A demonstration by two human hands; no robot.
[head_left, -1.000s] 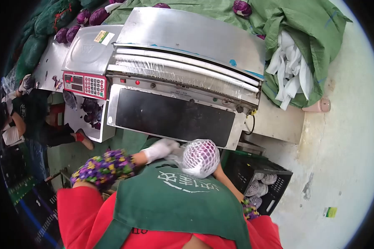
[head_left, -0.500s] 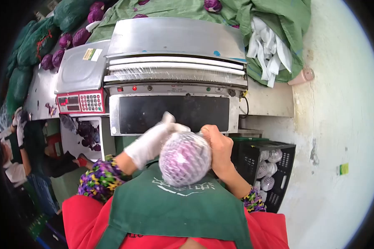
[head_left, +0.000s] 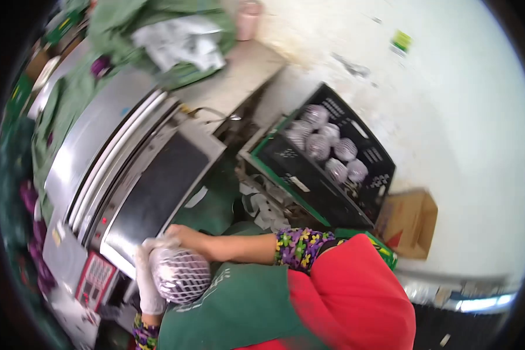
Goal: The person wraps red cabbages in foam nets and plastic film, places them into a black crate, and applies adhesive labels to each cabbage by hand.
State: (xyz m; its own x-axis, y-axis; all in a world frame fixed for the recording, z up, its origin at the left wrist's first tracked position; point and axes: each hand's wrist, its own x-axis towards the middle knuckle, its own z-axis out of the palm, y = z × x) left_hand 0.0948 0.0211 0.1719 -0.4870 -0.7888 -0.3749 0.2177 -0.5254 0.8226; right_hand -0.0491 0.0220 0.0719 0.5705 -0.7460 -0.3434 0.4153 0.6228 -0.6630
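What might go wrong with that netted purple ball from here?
It could slip: the netted purple ball is round and rests in the gloved left hand against the green apron, with the bare right hand at its top.

A burn is possible: the red light on the machine is lit, so the black plate might be hot, and the bare hand is near it. The picture can't show heat.

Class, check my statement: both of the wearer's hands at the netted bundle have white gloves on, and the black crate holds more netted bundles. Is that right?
Not quite. Only the left hand is gloved; the right hand at the netted bundle is bare, as the head view shows. The black crate does hold more.
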